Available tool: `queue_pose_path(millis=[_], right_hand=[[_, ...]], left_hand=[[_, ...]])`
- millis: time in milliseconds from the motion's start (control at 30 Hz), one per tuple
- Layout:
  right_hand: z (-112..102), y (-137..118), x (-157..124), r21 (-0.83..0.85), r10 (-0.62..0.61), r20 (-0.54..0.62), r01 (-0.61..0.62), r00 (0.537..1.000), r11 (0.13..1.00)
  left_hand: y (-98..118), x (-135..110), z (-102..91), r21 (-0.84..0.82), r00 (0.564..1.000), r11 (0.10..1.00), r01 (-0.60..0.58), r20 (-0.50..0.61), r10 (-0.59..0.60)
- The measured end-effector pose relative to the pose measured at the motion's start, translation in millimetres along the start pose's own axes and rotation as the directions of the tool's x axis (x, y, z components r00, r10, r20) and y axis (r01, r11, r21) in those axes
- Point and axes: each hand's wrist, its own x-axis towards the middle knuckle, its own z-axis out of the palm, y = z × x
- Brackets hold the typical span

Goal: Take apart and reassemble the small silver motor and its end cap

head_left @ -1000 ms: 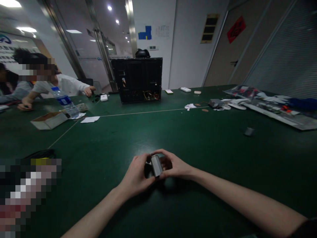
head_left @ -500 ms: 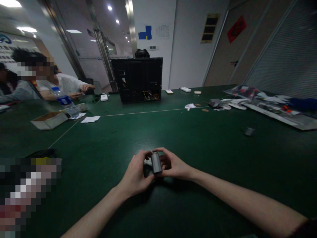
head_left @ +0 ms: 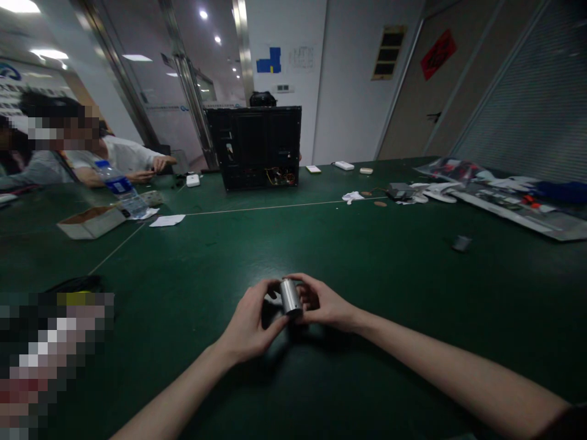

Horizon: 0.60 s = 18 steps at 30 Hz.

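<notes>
A small silver metal cylinder (head_left: pixel 290 297) sits between my two hands, low over the green table (head_left: pixel 367 269) near its front edge. My left hand (head_left: pixel 250 324) curls around it from the left, thumb and fingers pinching its near end. My right hand (head_left: pixel 323 304) wraps it from the right, fingers closed over its far side. A dark part shows behind the cylinder, mostly hidden by my fingers.
A black open electronics chassis (head_left: pixel 257 148) stands upright at the back centre. A cardboard box (head_left: pixel 90 221), a water bottle (head_left: pixel 120 188) and paper lie at the left, where people sit working. Packaging and small parts (head_left: pixel 495 192) spread along the right. A small dark object (head_left: pixel 461 243) lies alone.
The cylinder has tilted and turned slightly between my fingers, and my left fingers have loosened their wrap. A person at the far left has drawn both hands together.
</notes>
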Motion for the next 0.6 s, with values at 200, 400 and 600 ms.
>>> queue_pose_path(millis=[200,400,600], right_hand=[[-1.3,-2.3,-0.6,0.001,0.002,0.007,-0.002,1.000,1.000],[0.0,-4.6,-1.5,0.034,0.045,0.073,-0.048,0.996,0.998],[0.6,-5.4,-1.8,0.030,0.055,0.087,-0.058,0.995,0.998]], left_hand=[[-1.8,-0.3,1.3,0.030,1.000,1.000,0.003,-0.008,-0.003],[-4.5,-1.1,4.1,0.053,1.000,0.999,-0.001,0.013,0.000],[-7.4,0.0,7.6,0.064,1.000,0.998,0.000,-0.002,0.000]])
